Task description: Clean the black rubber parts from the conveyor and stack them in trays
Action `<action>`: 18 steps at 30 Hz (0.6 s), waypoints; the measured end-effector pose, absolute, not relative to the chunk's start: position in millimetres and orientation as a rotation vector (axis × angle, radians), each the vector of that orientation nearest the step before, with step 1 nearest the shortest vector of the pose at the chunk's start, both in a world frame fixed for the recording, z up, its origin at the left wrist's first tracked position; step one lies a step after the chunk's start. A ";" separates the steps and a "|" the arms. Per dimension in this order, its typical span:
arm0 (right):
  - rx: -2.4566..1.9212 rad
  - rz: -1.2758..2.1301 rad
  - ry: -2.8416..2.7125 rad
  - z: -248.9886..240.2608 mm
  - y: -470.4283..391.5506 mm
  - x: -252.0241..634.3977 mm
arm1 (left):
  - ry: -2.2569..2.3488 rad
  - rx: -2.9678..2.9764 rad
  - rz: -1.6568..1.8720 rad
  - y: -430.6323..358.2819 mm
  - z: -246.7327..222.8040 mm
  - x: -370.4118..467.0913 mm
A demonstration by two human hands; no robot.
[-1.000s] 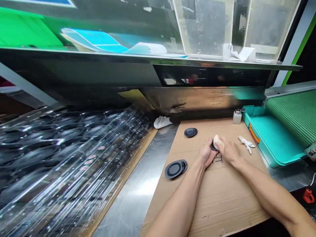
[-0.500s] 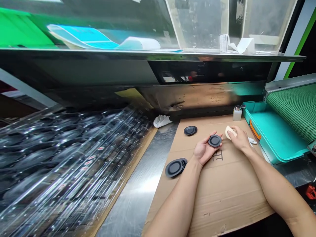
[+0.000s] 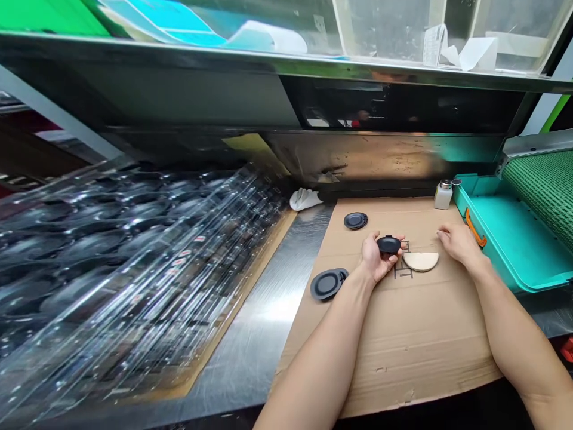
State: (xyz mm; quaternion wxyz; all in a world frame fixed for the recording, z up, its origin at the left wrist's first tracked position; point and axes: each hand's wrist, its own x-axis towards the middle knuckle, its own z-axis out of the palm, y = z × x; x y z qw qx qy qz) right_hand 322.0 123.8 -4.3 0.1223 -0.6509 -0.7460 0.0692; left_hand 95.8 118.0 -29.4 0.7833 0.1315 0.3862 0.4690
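Note:
My left hand (image 3: 376,257) is closed around a small round black plastic case (image 3: 388,244), tilted so that its edge with a small tab shows. My right hand (image 3: 461,242) is low over the right side of the cardboard with its fingers curled together; whatever is in them, if anything, is hidden. Between the hands a cream half-round pad (image 3: 421,261) lies on the cardboard sheet (image 3: 403,358). To the left of my left hand lie a round black part (image 3: 355,220) and, nearer to me, another black round part (image 3: 327,283) beside my forearm.
Stacked clear plastic trays (image 3: 134,286) fill the left side. A white glove-like cloth (image 3: 305,199) lies beside the cardboard. At the right are a small white bottle (image 3: 443,196), a turquoise bin (image 3: 514,239) with an orange clip, and a green conveyor belt (image 3: 546,185).
My right hand has let go of the cream pad, which now lies on the cardboard, and has moved right. The black case in my left hand has tilted. The view has shifted.

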 end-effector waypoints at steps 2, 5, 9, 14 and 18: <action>-1.512 0.234 -2.230 -7.9 119.5 305.0 | 0.896 0.379 1.009 116.4 -32.4 104.6; -1.242 0.229 -2.320 -16.7 108.7 273.3 | 0.995 0.495 1.047 112.1 -38.5 118.8; -1.329 0.014 -2.370 -27.0 99.9 252.0 | 1.171 0.592 1.166 106.7 -45.7 130.5; -1.423 -0.046 -2.418 -28.4 98.5 257.0 | 1.202 0.617 1.193 105.2 -49.8 132.4; -1.368 -0.054 -2.398 -27.8 100.9 258.7 | 1.205 0.680 1.171 105.3 -51.6 132.0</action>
